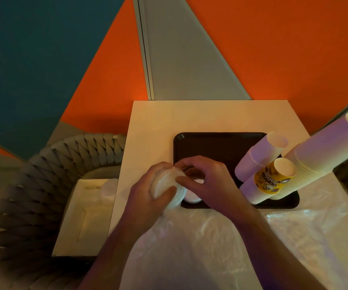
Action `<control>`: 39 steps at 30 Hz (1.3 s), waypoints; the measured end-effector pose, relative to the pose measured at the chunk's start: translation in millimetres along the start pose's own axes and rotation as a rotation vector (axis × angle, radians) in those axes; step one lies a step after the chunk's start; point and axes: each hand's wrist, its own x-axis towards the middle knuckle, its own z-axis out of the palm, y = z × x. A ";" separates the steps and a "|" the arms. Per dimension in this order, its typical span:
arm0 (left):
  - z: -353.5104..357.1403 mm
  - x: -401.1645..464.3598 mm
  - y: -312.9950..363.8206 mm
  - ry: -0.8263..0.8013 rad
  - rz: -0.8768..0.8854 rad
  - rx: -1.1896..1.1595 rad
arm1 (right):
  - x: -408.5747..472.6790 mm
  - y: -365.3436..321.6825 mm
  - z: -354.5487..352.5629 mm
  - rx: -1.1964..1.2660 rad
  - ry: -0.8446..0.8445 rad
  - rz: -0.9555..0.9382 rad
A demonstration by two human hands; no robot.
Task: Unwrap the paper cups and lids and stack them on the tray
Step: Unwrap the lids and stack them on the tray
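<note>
A black tray (215, 143) lies on the pale table. At the tray's right end stand three tall stacks of paper cups: a white stack (258, 158), a stack topped by a yellow printed cup (271, 181) and the tallest white stack (323, 151). My left hand (148, 195) grips a stack of white lids (169, 185) over the tray's front left corner. My right hand (204, 178) pinches the top of that stack with thumb and fingers. A few white lids (193, 198) lie on the tray under my hands, partly hidden.
Crumpled clear plastic wrap (210, 248) covers the near part of the table. A lower white surface (85, 216) with a white lid-like object (108, 188) sits to the left, beside a grey woven chair (43, 174). An orange and teal wall stands behind.
</note>
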 end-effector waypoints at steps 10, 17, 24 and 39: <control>-0.2 2.3 -1.8 0.034 0.021 0.060 | 0.1 -2.1 3.1 0.013 0.067 -0.004; -2.5 3.1 -3.9 -0.014 0.025 0.048 | 4.1 -6.8 -1.1 0.073 -0.004 0.083; -1.9 2.7 -5.7 -0.019 -0.031 -0.023 | 4.8 -8.3 -7.5 0.124 -0.041 0.083; -10.1 4.2 -1.1 -0.101 -0.109 -0.134 | 3.7 -2.2 -6.8 0.240 -0.114 0.151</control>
